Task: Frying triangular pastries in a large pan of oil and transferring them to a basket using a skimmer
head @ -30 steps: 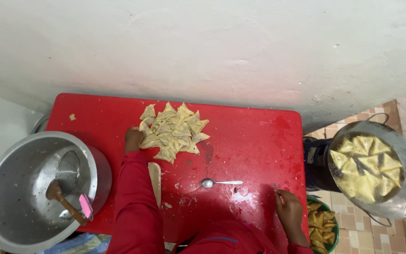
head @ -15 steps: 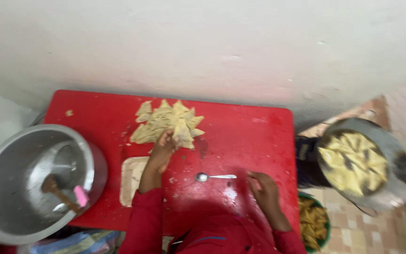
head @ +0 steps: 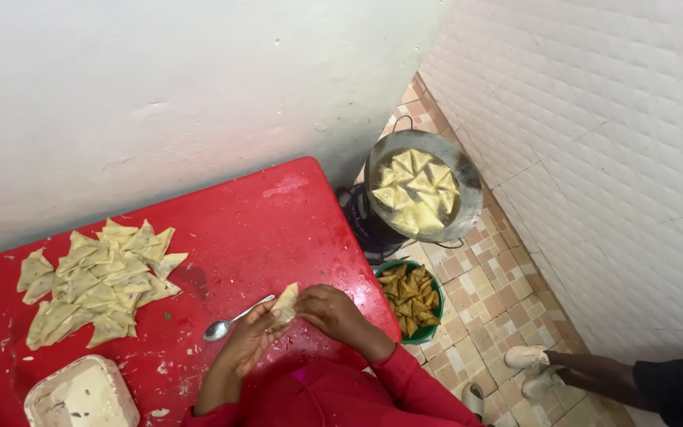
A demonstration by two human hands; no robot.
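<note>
two hands, left hand (head: 250,341) and right hand (head: 332,310), pinch a folded pastry (head: 284,303) over the red table (head: 262,229); nearby, a pan (head: 468,186) holds frying triangles, a green bowl (head: 433,326) browned ones, a tub (head: 81,393) paste.

Even, soft light fills the scene, brightest on the white wall (head: 160,95) toward twelve o'clock. The red table (head: 262,229) carries a faint sheen at one o'clock and weak shadows beneath the hands. Focus is fairly sharp; straight lines bend slightly toward the frame's edges.
</note>
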